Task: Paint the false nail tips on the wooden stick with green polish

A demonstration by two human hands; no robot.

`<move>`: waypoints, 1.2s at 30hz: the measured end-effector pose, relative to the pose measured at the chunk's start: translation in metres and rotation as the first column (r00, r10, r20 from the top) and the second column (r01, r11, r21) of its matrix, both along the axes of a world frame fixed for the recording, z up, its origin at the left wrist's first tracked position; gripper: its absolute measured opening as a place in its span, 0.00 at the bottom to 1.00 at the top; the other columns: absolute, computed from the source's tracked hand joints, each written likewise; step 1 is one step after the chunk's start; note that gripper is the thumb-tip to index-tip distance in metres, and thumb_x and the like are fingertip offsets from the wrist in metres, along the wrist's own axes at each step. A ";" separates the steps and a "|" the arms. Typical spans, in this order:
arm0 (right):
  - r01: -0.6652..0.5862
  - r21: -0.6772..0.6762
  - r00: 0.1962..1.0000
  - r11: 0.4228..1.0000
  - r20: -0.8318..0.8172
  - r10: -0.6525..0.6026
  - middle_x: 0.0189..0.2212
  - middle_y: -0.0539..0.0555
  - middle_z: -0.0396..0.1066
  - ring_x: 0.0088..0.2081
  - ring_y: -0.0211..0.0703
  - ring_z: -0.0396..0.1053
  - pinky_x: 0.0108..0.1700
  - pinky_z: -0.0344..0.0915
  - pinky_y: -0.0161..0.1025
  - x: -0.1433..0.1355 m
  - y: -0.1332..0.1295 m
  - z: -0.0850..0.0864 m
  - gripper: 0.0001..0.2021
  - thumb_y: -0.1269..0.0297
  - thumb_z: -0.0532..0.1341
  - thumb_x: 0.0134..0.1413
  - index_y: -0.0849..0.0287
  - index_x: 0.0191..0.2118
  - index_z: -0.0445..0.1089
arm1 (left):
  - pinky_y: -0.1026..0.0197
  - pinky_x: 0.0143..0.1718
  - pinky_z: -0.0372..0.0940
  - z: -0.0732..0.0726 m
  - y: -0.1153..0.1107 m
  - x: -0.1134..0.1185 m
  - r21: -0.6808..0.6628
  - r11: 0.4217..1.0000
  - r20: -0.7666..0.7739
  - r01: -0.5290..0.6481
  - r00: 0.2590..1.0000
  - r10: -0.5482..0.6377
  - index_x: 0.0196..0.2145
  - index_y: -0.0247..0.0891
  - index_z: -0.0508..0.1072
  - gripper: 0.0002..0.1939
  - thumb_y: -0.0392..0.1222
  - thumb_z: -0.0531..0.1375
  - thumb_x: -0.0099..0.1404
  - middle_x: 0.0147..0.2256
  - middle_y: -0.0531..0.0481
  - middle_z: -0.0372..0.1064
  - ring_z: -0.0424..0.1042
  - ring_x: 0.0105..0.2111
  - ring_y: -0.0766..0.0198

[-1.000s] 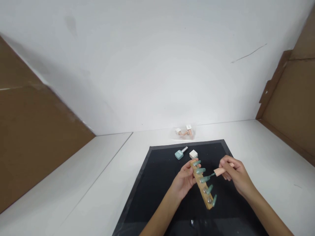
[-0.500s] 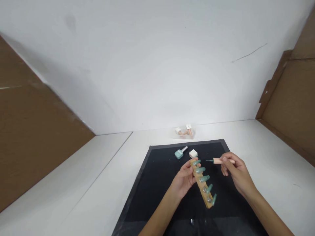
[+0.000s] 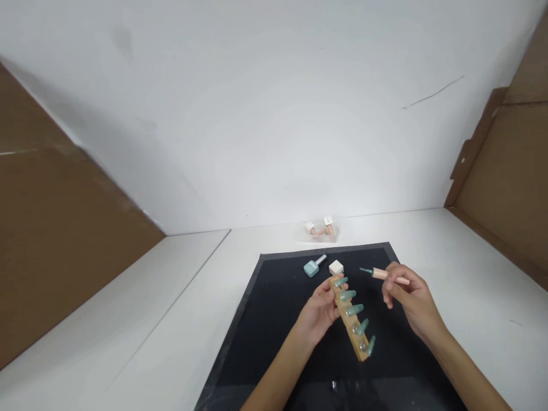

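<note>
Five green nail tips (image 3: 354, 310) sit along a wooden strip (image 3: 347, 323), jutting from it between one and three o'clock. At the strip's nine o'clock, the left hand (image 3: 317, 314) grips its upper end, some fingers hidden behind the wood. At two o'clock, the right hand (image 3: 409, 291) pinches a peach-handled brush (image 3: 379, 274), its green bristles pointing towards nine and clear of the tips. The strip is held over a black mat (image 3: 263, 331). Towards eleven lie a teal bottle (image 3: 311, 269) and a white block (image 3: 336, 266), whose lower part is partly covered; any marking on either is too small to read. Farther that way, a clear tray (image 3: 323, 238) holds peach-and-white pieces, its rim hard to make out. Both forearms are cut off at six o'clock.
</note>
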State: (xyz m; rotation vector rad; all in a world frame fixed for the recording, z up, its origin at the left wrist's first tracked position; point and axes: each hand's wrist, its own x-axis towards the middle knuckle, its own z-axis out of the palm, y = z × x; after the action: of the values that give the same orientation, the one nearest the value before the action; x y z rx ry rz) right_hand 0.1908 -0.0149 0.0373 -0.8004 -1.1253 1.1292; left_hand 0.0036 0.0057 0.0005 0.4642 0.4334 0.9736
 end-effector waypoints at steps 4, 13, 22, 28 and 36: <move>0.000 0.035 1.000 0.999 -0.017 0.000 0.25 0.46 0.57 0.18 0.30 0.62 0.16 0.60 0.30 0.000 0.001 -0.002 0.12 0.61 0.66 0.44 0.59 0.21 0.63 | 0.65 0.30 0.65 -0.001 0.001 0.000 -0.004 1.000 -0.002 -0.003 1.000 0.003 0.39 0.34 0.70 0.20 0.34 0.66 0.46 0.31 0.50 0.73 0.72 0.30 0.65; 0.022 0.049 1.000 0.999 -0.021 -0.021 0.25 0.47 0.59 0.18 0.31 0.63 0.16 0.61 0.30 0.001 0.002 -0.003 0.08 0.63 0.67 0.43 0.58 0.23 0.67 | 0.64 0.31 0.64 -0.004 0.001 -0.001 0.000 1.000 0.001 -0.004 1.000 0.004 0.39 0.34 0.70 0.19 0.32 0.65 0.47 0.32 0.49 0.73 0.72 0.30 0.64; 0.068 0.075 0.997 0.995 0.016 -0.069 0.26 0.48 0.62 0.18 0.33 0.64 0.16 0.62 0.31 0.001 0.001 -0.002 0.06 0.61 0.64 0.47 0.56 0.28 0.70 | 0.65 0.29 0.65 -0.002 0.001 0.000 -0.016 1.000 0.016 -0.024 1.000 0.024 0.39 0.33 0.70 0.21 0.34 0.67 0.44 0.30 0.49 0.74 0.73 0.29 0.64; 0.069 0.081 0.998 0.994 0.004 -0.069 0.23 0.50 0.61 0.18 0.35 0.65 0.16 0.63 0.32 0.001 0.001 -0.001 0.15 0.54 0.58 0.52 0.59 0.23 0.69 | 0.64 0.30 0.65 -0.002 0.000 0.000 -0.004 1.000 0.007 -0.024 1.000 0.024 0.39 0.34 0.71 0.19 0.34 0.66 0.46 0.31 0.49 0.73 0.72 0.30 0.64; 0.013 0.076 1.000 0.997 -0.030 -0.011 0.22 0.50 0.62 0.20 0.37 0.66 0.18 0.63 0.33 0.002 0.000 0.004 0.20 0.49 0.55 0.53 0.59 0.22 0.72 | 0.66 0.29 0.66 0.001 0.000 0.000 -0.011 1.000 -0.003 -0.022 1.000 0.022 0.37 0.34 0.72 0.20 0.35 0.68 0.44 0.30 0.50 0.74 0.73 0.29 0.64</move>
State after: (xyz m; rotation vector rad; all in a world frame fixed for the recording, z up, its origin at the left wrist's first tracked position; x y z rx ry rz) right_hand 0.1925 -0.0148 0.0411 -0.7279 -1.1314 1.0785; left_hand 0.0036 0.0055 0.0017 0.4520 0.4465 0.9913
